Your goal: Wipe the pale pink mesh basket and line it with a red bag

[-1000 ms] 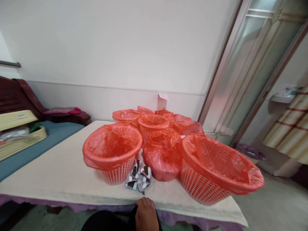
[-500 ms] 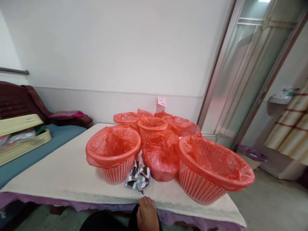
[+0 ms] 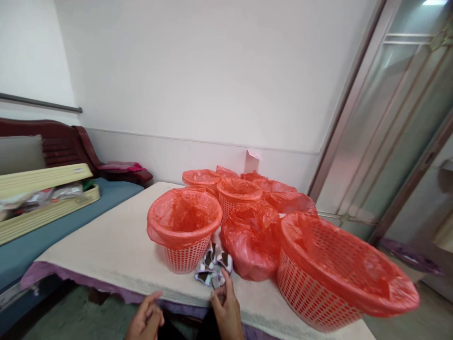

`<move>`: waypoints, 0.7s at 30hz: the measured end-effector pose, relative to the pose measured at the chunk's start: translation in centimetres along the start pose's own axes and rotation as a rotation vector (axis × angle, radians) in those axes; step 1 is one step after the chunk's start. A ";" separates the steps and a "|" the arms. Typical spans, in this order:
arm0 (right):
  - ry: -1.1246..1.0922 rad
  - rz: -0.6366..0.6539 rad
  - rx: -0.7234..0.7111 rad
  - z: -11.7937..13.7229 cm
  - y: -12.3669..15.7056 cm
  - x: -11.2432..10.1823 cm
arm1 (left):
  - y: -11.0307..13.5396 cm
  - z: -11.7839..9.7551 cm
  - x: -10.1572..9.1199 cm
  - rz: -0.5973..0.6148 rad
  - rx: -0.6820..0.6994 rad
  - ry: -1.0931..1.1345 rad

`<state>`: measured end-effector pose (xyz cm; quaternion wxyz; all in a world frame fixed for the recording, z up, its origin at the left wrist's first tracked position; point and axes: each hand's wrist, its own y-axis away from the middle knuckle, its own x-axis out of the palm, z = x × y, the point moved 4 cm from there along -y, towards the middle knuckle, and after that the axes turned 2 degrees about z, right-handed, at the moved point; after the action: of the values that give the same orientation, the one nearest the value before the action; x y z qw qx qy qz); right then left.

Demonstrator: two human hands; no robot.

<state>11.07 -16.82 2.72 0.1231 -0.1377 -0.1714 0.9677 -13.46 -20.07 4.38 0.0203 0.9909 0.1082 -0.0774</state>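
Note:
My right hand [image 3: 227, 309] is at the front edge of the table, its index finger stretched out and thumb apart. The fingertip overlaps the near edge of a small bundle of patterned fabric [image 3: 204, 276] in white, dark brown and lilac; I cannot tell whether they touch. Low in the view, my left hand [image 3: 144, 318] hovers before the table edge with fingers loosely bent and apart, holding nothing. Just behind the bundle stand a round red mesh basket [image 3: 187, 257] lined with a red plastic bag and a bag-covered red container [image 3: 253, 262].
A larger lined red basket [image 3: 318, 295] stands at the right front. More lined baskets [image 3: 239, 189] are grouped behind, near the wall. A white cloth [image 3: 106, 252] covers the table. Left of it, a cream box [image 3: 46, 212] holding packets lies on a blue-covered bed [image 3: 116, 191].
My left hand has come into view at the bottom. My right hand has gone from closed to finger extended, nearer the fabric bundle. The view has swung left.

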 end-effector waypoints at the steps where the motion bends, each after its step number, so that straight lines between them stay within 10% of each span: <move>1: -0.098 -0.009 -0.016 2.7 -1.1 -0.3 | -0.5 -2.8 -0.3 0.006 0.035 0.084; 6: -0.396 -0.054 -0.254 18.9 -5.9 -3.5 | -0.4 -19.9 -2.4 -0.070 0.465 0.222; 9: -0.357 -0.097 -0.404 25.1 -7.5 -5.1 | 0.5 -26.1 -2.7 -0.080 0.654 0.239; 21: -0.059 -0.143 -0.602 28.0 -9.4 -5.6 | 0.5 -27.1 -0.9 -0.015 0.640 0.145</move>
<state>9.42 -18.14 32.72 0.1395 -0.1276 -0.4633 0.8658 -10.19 -19.16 31.29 -0.3004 0.9491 0.0869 -0.0368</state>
